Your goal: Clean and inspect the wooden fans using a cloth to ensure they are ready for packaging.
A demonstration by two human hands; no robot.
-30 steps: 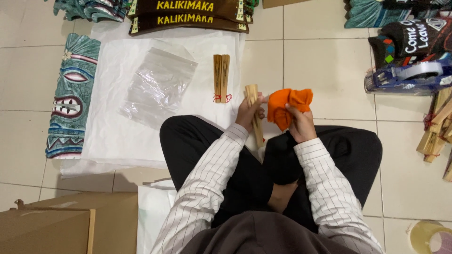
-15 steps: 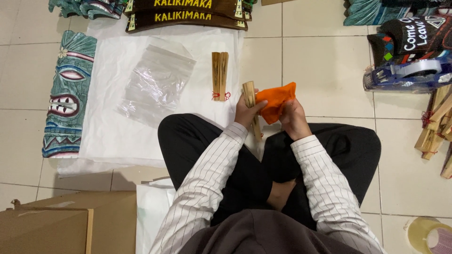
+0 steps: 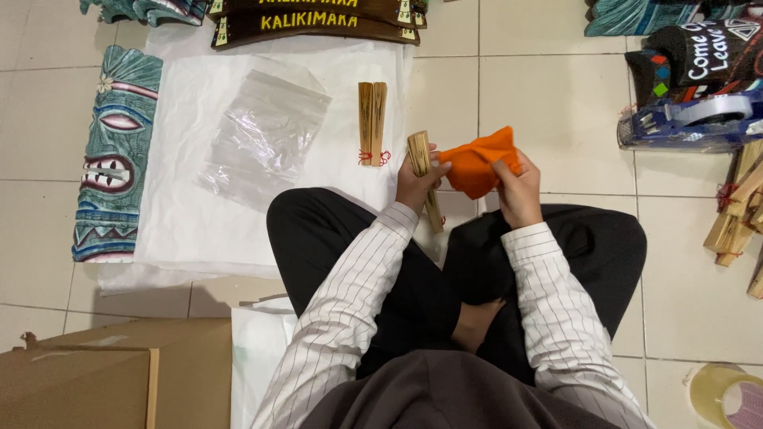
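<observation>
Tiled floor [image 3: 556,119], person seated cross-legged, centre of frame. Left hand [image 3: 417,184] grips a folded wooden fan [image 3: 424,171]; thumb also pinches the orange cloth [image 3: 477,163]. Right hand [image 3: 517,183] clenched on the cloth's right edge, cloth held between both hands above the knees. Second fan [image 3: 371,123] lies just above left, on white sheet [image 3: 191,214], beside clear bag [image 3: 262,135]. Carved mask [image 3: 111,151] far left.

One head-worn camera looks steeply down over the seated person's lap, close above both hands. It faces forward across the tiled floor [image 3: 556,103]. The white sheet [image 3: 191,214] lies left; no second view shares this.
</observation>
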